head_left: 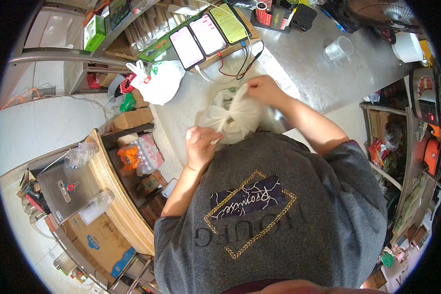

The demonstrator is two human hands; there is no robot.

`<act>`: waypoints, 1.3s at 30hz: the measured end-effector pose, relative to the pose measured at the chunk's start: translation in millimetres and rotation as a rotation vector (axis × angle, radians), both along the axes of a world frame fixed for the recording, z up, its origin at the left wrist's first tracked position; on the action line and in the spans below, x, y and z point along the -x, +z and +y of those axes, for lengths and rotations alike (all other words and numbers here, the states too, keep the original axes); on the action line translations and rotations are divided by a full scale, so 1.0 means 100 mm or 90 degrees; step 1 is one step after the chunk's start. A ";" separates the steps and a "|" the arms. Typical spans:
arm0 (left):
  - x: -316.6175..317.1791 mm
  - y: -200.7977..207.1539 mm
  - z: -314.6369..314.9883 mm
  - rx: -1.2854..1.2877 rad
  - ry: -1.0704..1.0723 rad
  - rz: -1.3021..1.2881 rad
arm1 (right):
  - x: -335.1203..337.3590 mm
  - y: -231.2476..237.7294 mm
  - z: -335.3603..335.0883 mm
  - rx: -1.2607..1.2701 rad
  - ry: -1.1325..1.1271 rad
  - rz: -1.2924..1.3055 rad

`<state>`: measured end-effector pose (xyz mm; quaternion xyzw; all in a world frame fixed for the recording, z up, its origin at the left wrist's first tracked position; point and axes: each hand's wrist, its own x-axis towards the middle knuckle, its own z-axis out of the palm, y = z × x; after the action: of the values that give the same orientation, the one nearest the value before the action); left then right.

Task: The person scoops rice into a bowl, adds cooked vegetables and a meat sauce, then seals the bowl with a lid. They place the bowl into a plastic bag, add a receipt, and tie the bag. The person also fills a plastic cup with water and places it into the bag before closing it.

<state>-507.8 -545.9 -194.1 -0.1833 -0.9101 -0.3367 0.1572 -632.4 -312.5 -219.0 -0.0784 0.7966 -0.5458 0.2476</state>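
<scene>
A thin, whitish see-through plastic bag (237,128) stands on the metal counter close to my body. Its top is gathered into a twist or knot in the middle, with the ends pulled apart. My left hand (199,146) pinches one end at the near left. Farther off to the right, my right hand (264,90) grips the other end between thumb and fingers. Something pale and rounded shows through the plastic, but its kind is hidden. A second white plastic bag (162,84), tied at the top, sits to the left.
Three lit phones (208,34) lean in a row at the back, with cables (237,73) trailing onto the metal counter (304,61). A clear cup (339,50) stands at the back right near a fan (382,12). A long paper strip (279,73) lies right of the cables.
</scene>
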 end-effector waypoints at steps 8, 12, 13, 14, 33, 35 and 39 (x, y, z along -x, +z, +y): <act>-0.05 -0.13 0.14 -0.645 0.025 -0.320 | -0.05 0.04 -0.11 0.443 0.098 -0.345; -0.10 -0.11 -0.06 -0.967 0.249 -0.487 | 0.13 -0.07 0.08 0.512 -0.245 -0.510; -0.11 -0.11 -0.14 -1.010 0.187 -0.514 | 0.13 -0.11 0.14 0.541 -0.187 -0.561; -0.08 -0.12 -0.19 -1.066 0.136 -0.521 | 0.15 -0.13 0.19 0.557 -0.173 -0.590; 0.19 0.14 0.16 -0.201 -0.081 -0.218 | -0.02 0.56 -0.25 0.057 0.487 -0.234; 0.25 0.13 0.08 0.018 -0.170 -0.136 | -0.01 0.54 -0.17 0.026 0.566 -0.018; 0.23 0.13 -0.44 0.216 -0.027 -0.300 | 0.19 0.31 0.17 0.104 0.011 -0.245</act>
<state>-531.0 -589.8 -180.9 -0.1429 -0.9608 -0.2164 -0.0985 -651.8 -295.2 -188.1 0.0007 0.6869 -0.6113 0.3931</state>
